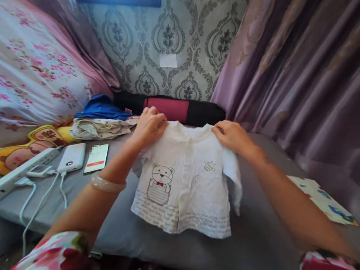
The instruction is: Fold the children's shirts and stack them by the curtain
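The baby shirt (190,194) lay flat near the middle of the grey, cloth-covered surface (252,242), with its collar toward the far edge. It was soft white knit, short and boxy, with a centre button strip. One front panel carried a printed bear, the other a small bee, and fine print ran along the hem. The left hand (151,126) and right hand (232,136) each pinched one shoulder, fingers closed on the fabric. A glossy white power bank (71,157) and a flat phone (96,158) lay by the left edge.
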{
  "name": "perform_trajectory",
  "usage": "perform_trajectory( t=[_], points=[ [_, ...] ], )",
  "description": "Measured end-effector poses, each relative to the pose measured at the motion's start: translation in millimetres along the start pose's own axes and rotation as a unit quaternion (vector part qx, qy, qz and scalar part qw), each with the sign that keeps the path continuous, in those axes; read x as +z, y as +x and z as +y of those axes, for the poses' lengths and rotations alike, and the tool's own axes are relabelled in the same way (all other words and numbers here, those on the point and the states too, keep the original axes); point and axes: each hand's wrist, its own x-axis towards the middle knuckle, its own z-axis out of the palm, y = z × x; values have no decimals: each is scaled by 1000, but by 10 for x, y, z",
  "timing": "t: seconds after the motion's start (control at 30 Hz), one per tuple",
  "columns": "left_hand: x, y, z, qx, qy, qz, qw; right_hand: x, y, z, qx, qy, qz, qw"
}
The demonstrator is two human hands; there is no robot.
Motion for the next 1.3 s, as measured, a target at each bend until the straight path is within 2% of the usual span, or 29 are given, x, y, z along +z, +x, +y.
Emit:
perform_trajectory(
  t=[0.1, 0.17, 0.23, 0.3, 0.5, 0.7, 0.97, 1.2, 1.3],
  points=[
    [676, -160, -151, -25, -2, -77, 997, 518, 34, 100, 43, -22, -76, 996],
    [1022, -274, -182, -37, -8, -100, 994, 824, 18, 141, 60, -38, -92, 993],
    [1260, -365, -177, -53, -9, -103, 993, 1074, -7, 171, 75, -50, -108, 990],
    [1409, -424, -163, -65, -2, -100, 993, 1269, -27, 197, 87, -58, -122, 987],
    [1647, -458, -188, -69, 37, -130, 988, 1614, -2, 287, 121, -69, -159, 977],
    [1846, -384, -306, -68, 58, -152, 984, 1816, 154, 388, 101, -70, -158, 980],
    [2111, -146, -474, -54, 60, -170, 982, 2054, 463, 595, 88, -68, -170, 979],
    [2362, 118, -618, -65, 65, -169, 981, 2165, 733, 764, 88, -64, -169, 980],
    [2438, 169, -650, -82, 51, -198, 975, 2211, 768, 803, 96, -53, -175, 978]
  ],
)
